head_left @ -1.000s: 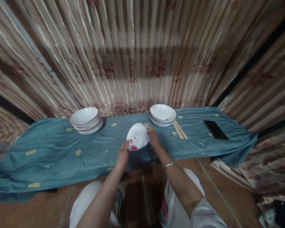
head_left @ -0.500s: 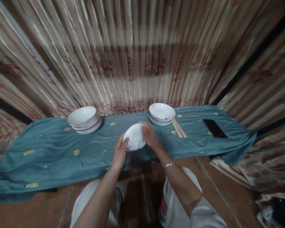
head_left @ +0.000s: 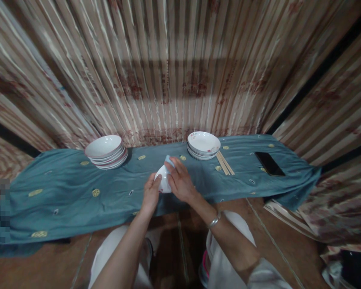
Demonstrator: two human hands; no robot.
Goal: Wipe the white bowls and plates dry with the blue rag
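A white bowl (head_left: pixel 163 181) with small red marks near its rim is held over the front of the table. My left hand (head_left: pixel 152 192) is closed on its left edge, thumb on the near side. In my right hand (head_left: pixel 182 180) is a small light blue cloth (head_left: pixel 169 160), pressed at the bowl's upper right edge. The right hand covers much of the bowl. Whether the light blue piece is cloth or sponge is hard to make out.
A blue-green tablecloth (head_left: pixel 69 208) covers the table. Stacked bowls (head_left: pixel 104 147) stand at the left, and stacked floral plates (head_left: pixel 203 142) at the back right. Beside those lie wooden chopsticks (head_left: pixel 225 163); farther right is a black phone (head_left: pixel 270 163). Pleated curtains (head_left: pixel 168 80) hang behind.
My right hand has moved left across the bowl, from its right edge to over its face, with the light blue piece now showing above the fingers. My left hand keeps its hold.
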